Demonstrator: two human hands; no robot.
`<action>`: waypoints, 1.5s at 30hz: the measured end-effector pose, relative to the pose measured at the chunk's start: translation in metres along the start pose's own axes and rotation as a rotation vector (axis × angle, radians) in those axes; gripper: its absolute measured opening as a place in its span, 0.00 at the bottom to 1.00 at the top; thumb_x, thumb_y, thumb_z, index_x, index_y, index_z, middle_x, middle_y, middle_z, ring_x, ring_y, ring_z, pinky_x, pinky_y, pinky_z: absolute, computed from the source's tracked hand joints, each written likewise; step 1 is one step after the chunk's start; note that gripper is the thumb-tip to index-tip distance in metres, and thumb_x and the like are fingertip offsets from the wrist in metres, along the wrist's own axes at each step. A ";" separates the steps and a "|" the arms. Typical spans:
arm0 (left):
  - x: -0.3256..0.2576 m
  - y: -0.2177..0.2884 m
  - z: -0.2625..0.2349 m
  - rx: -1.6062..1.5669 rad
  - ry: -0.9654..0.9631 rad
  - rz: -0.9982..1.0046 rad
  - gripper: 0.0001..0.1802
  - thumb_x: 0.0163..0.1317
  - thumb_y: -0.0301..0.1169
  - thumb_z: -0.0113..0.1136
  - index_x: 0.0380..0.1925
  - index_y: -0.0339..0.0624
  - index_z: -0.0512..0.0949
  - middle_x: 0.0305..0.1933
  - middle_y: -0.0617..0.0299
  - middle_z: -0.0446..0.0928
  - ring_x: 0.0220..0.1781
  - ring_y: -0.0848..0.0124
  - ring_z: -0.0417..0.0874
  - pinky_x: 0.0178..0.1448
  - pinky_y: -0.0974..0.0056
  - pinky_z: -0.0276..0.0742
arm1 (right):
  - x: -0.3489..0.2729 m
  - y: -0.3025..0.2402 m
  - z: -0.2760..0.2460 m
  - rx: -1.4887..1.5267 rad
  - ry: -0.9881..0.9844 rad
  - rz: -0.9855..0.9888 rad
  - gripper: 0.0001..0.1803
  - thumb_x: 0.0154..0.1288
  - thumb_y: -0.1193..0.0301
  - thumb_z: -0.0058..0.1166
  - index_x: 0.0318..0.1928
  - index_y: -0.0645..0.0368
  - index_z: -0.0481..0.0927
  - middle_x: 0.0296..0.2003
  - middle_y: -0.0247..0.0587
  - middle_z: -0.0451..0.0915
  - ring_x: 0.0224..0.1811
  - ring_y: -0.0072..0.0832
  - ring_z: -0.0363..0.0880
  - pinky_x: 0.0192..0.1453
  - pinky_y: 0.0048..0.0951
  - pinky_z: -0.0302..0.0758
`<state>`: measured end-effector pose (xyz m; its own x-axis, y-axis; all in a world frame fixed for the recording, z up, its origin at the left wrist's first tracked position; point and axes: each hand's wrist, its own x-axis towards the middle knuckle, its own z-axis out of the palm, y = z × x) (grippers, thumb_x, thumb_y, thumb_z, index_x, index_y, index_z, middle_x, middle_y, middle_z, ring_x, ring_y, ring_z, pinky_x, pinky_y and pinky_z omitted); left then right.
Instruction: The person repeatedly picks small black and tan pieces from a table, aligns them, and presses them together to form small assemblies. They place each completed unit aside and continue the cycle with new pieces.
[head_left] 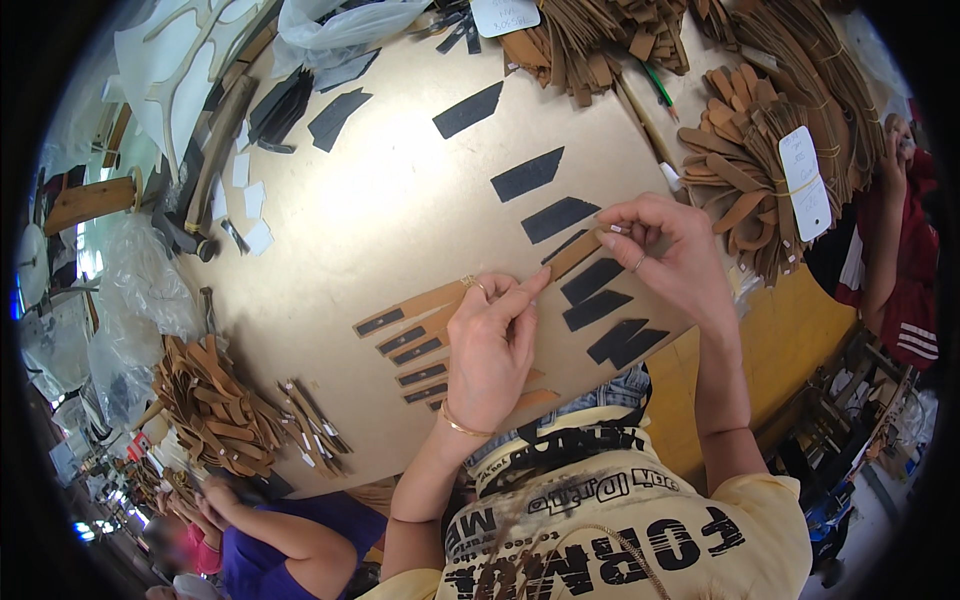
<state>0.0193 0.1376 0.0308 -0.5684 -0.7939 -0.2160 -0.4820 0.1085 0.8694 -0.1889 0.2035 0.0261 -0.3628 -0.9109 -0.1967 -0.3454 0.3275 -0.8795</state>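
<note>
Item under inspection: one brown strap [578, 256], lying slantwise between the two hands over the middle of the desk [300, 215]. I judge it light, thin and bendable, probably leather or similar, with little risk of breakage; a hold at one end alone would likely let the other swing or curl. I would take it by the narrow edges near both ends, leaving the flat face uncovered.

Right hand [672, 250]: thumb and forefinger brought together on the strap's upper end, the other fingers curled. Left hand [490, 345]: fingers bent, a fingertip at the strap's lower end; I cannot tell whether it pinches or merely presses.

Close by, I record dark slanted pieces [592, 281] below the strap and finished-looking tan strips [407, 310] left of the left hand. Farther out: a strap bundle [745, 175] at right and a strap pile [215, 410] at lower left.
</note>
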 end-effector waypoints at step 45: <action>-0.004 0.009 -0.002 0.059 0.049 0.014 0.17 0.63 0.21 0.60 0.53 0.36 0.80 0.38 0.48 0.80 0.37 0.54 0.84 0.40 0.57 0.80 | -0.042 -0.023 0.050 -0.584 0.041 -0.498 0.28 0.55 0.75 0.62 0.59 0.61 0.76 0.49 0.42 0.77 0.52 0.40 0.76 0.54 0.38 0.76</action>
<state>0.0187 0.1406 0.0403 -0.5429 -0.8201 -0.1808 -0.5132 0.1536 0.8444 -0.1226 0.2220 0.0326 -0.0723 -0.9793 0.1889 -0.8733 -0.0293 -0.4863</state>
